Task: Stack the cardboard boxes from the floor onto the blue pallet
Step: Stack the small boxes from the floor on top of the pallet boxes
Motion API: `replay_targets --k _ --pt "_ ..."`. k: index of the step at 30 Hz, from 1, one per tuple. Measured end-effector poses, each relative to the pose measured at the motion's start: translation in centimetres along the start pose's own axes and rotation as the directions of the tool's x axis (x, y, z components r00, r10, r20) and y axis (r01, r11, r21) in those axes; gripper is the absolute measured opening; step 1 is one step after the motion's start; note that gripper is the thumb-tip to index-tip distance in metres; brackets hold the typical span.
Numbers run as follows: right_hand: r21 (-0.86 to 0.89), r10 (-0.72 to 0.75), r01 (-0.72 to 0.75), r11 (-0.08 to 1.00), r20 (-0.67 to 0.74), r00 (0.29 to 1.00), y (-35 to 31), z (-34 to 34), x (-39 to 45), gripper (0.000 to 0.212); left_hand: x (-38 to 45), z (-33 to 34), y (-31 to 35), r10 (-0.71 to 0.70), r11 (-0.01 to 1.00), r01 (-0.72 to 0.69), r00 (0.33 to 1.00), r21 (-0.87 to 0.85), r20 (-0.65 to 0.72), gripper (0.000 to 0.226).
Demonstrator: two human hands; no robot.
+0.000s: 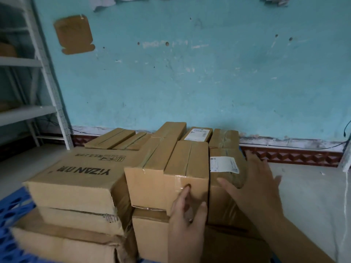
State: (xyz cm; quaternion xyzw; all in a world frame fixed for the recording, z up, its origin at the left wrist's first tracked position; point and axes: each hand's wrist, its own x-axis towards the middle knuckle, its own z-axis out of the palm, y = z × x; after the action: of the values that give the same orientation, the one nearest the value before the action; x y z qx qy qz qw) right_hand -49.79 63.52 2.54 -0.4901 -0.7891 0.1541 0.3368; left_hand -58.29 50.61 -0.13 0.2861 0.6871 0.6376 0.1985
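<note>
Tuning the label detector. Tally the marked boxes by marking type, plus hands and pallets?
White-label boxes: 2, the rear labelled box and the front labelled box
Black-print boxes: 1, the YIZAN box
Hands: 2, the left hand and the right hand
Pallets: 1, the blue pallet
Total: 6
Plain taped boxes overlap too much to count.

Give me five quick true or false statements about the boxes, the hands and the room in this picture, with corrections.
1. The left hand rests on the front of a taped box. True.
2. The right hand holds a roll of tape. False: it is open, fingers spread, beside the labelled box.
3. The wall is red. False: it is turquoise.
4. The YIZAN box sits on top of another box. True.
5. The pallet is wooden. False: it is blue plastic.
</note>
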Motion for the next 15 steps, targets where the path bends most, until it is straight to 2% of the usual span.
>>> replay_targets --k 1,2,3,5,8,12,15 --pt "-0.117 -0.156 0.151 0.982 -0.039 0.987 -1.7 -0.7 0.2 0.095 0.1 -0.8 0.7 -0.002 1.0 0.002 1.0 0.018 -0.02 0.051" --pt "-0.108 -0.257 0.253 0.962 -0.026 0.966 -3.5 -1.3 0.5 0.095 0.4 -1.8 1.7 0.009 0.998 -0.007 0.999 0.056 -0.043 0.05" --pt "0.011 -0.298 0.297 0.955 0.012 0.955 -5.6 -2.1 0.7 0.093 0.6 -3.0 3.1 0.029 0.995 -0.023 0.998 0.1 -0.064 0.05" --pt "0.368 -0.266 0.203 0.907 0.129 0.955 -9.8 -3.8 1.5 0.089 1.3 -5.7 7.5 0.1 0.979 -0.082 0.991 0.185 -0.092 0.049" --pt "0.648 -0.204 -0.044 0.761 0.303 0.931 -14.4 -6.9 3.8 0.089 3.0 -8.3 14.8 0.156 0.972 -0.132 0.981 0.194 -0.112 0.045" --pt "0.755 -0.151 -0.192 0.627 0.36 0.921 -17.3 -13.2 7.5 0.082 4.3 -9.6 23.7 0.131 0.986 -0.121 0.988 0.116 -0.083 0.047" --pt "0.739 -0.119 -0.258 0.622 0.415 0.902 -19.3 -20.4 10.3 0.079 3.7 -10.8 31.9 0.046 0.997 -0.041 0.997 0.07 -0.061 0.05"
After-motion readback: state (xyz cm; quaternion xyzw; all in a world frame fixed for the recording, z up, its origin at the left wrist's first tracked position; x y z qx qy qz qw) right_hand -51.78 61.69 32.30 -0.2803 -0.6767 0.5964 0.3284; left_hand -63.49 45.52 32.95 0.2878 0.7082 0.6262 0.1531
